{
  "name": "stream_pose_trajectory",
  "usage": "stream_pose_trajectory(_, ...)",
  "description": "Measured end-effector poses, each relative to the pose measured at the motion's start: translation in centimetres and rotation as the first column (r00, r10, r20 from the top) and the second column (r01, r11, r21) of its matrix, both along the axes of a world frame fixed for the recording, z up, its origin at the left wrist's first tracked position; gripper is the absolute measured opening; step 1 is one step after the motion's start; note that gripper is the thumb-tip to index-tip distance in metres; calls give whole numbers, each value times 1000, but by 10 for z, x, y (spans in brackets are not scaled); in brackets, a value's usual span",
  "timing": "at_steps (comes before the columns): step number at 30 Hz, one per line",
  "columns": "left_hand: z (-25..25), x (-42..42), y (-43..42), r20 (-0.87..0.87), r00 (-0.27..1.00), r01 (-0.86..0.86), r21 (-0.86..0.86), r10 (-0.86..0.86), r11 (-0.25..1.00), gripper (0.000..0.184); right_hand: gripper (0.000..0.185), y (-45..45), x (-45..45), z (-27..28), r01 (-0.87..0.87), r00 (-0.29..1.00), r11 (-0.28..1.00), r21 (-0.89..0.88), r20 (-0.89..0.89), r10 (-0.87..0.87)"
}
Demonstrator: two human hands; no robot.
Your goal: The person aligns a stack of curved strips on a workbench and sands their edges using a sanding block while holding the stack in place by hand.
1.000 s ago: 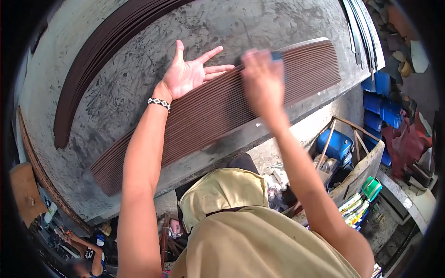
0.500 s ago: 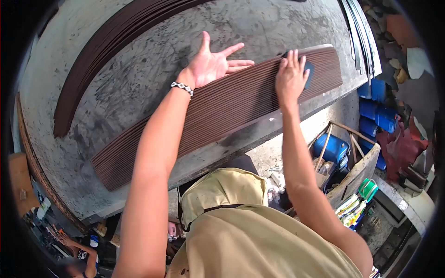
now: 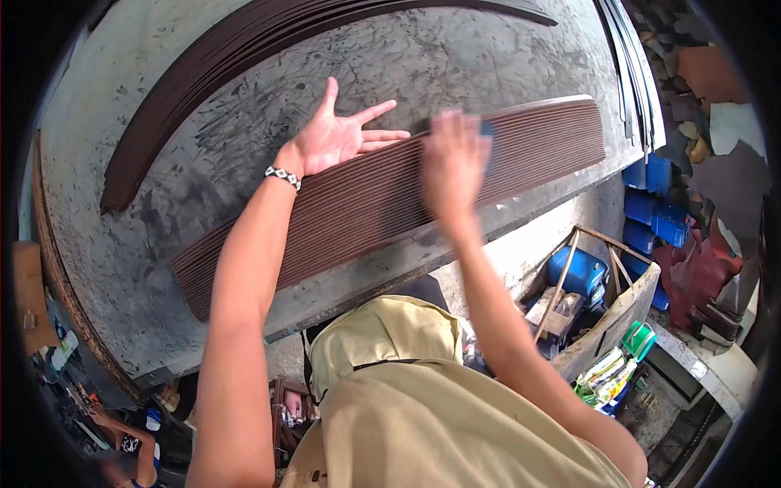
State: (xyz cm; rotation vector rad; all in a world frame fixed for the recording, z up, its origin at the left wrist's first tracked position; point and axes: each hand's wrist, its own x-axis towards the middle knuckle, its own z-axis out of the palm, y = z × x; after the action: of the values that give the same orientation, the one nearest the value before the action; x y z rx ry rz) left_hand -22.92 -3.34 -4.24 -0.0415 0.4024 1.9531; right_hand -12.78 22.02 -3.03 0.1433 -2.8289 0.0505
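Observation:
A row of long, thin brown strips [image 3: 358, 199], packed side by side, lies slightly curved along the near part of the grey table. My left hand [image 3: 338, 140] is open at the far edge of the strips, palm turned up and fingers spread, with its wrist side against them. Over the middle of the strips is my right hand [image 3: 455, 163], smeared by motion. Under it, a dark blue pad [image 3: 489, 140] shows only as a blurred edge beside the fingers. What kind of pad it is cannot be made out.
More dark brown strips [image 3: 175, 102] curve across the far left of the table [image 3: 89, 285]. Thin black strips [image 3: 622, 77] hang over its right edge. Blue containers [image 3: 579, 272], a wooden frame and leather-like scraps [image 3: 698, 264] lie below right. Another person [image 3: 134, 447] is at lower left.
My right hand has slid left along the strips with the blue pad, from near their right end to the middle. My left hand stays spread and appears slightly further left.

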Motion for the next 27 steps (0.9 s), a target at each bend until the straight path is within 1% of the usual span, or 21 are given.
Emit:
stream_pose_trajectory(1, -1, 1, 3, -1, 1000, 7, 3, -7, 1000, 128, 56, -53, 22, 7, -82, 984, 988, -134, 145, 102)
stream_pose_trajectory(2, -5, 1, 0, -36, 999, 30, 41, -29, 999, 129, 58, -89, 42, 17, -221, 944, 934, -279, 180, 277)
stream_pose_trajectory(4, -20, -4, -7, -112, 990, 92, 109, -80, 990, 130, 53, -71, 36, 19, -367, 888, 880, -302, 166, 428)
stream_pose_trajectory(5, -39, -4, -2, 133, 986, 30, 441, -98, 897, 130, 50, -45, 22, 21, -282, 939, 943, -175, 150, 309)
stream_pose_trajectory(6, -33, -4, -2, 83, 995, 27, 317, -56, 948, 129, 48, -7, 3, 23, -191, 973, 980, -47, 120, 196)
stream_pose_trajectory(7, -19, 0, -2, 33, 999, 12, 186, -19, 982, 129, 48, 46, -22, 13, 19, 980, 1000, -13, 199, -16)
stream_pose_trajectory(8, -10, 2, -1, -23, 1000, -6, 52, 8, 999, 129, 49, 79, -36, 2, 230, 936, 973, 37, 266, -231)
stream_pose_trajectory(9, -8, 3, -1, -54, 998, -11, 20, 12, 1000, 128, 49, 65, -31, 1, 196, 961, 979, 55, 189, -203)
stream_pose_trajectory(11, -15, 0, -2, -60, 998, 0, 48, 3, 999, 128, 50, 2, -1, -2, 134, 990, 986, 100, 34, -138)
stream_pose_trajectory(12, -18, 0, -1, -60, 998, 12, 64, -8, 998, 129, 51, -52, 23, 2, 9, 1000, 999, -48, -8, -9)
stream_pose_trajectory(13, -13, 1, -1, -40, 999, 3, 71, 0, 997, 129, 53, -96, 45, 13, -87, 986, 990, -108, 131, 101)
stream_pose_trajectory(16, -8, 1, -5, -63, 998, 26, 8, -25, 1000, 129, 51, -83, 47, 22, -306, 931, 932, -194, 145, 336)
stream_pose_trajectory(17, -21, -1, 0, -84, 996, -2, 34, 5, 999, 128, 48, -50, 30, 20, -237, 959, 967, -97, 134, 248)
stream_pose_trajectory(18, -16, 1, 1, -67, 998, -5, 26, 7, 1000, 128, 44, -14, 11, 23, -121, 989, 992, 37, 89, 117)
stream_pose_trajectory(19, -7, 4, 0, -45, 999, -10, 16, 10, 1000, 128, 43, 24, -8, 20, 46, 995, 998, 42, 91, -49)
stream_pose_trajectory(20, -1, 6, -1, -26, 999, -18, 4, 19, 1000, 128, 43, 43, -23, 2, 293, 955, 955, 42, 27, -294)
stream_pose_trajectory(21, -5, 5, -1, -79, 997, -11, 19, 12, 1000, 129, 43, 32, -18, 1, 213, 975, 973, 86, 37, -217)
stream_pose_trajectory(22, -7, 3, -2, -77, 997, -11, 23, 13, 1000, 129, 44, 10, -7, 3, 137, 988, 982, 130, 48, -144)
stream_pose_trajectory(24, -11, 2, -1, -65, 998, -5, 39, 7, 999, 129, 51, -89, 35, 3, -66, 995, 993, -99, 69, 73)
stream_pose_trajectory(25, -51, -8, 1, -69, 992, 125, 600, -104, 790, 130, 47, -121, 55, 13, -169, 973, 967, -189, 126, 195)
stream_pose_trajectory(27, -40, -4, -4, -21, 999, 53, 294, -49, 954, 130, 49, -107, 50, 24, -225, 954, 959, -173, 160, 253)
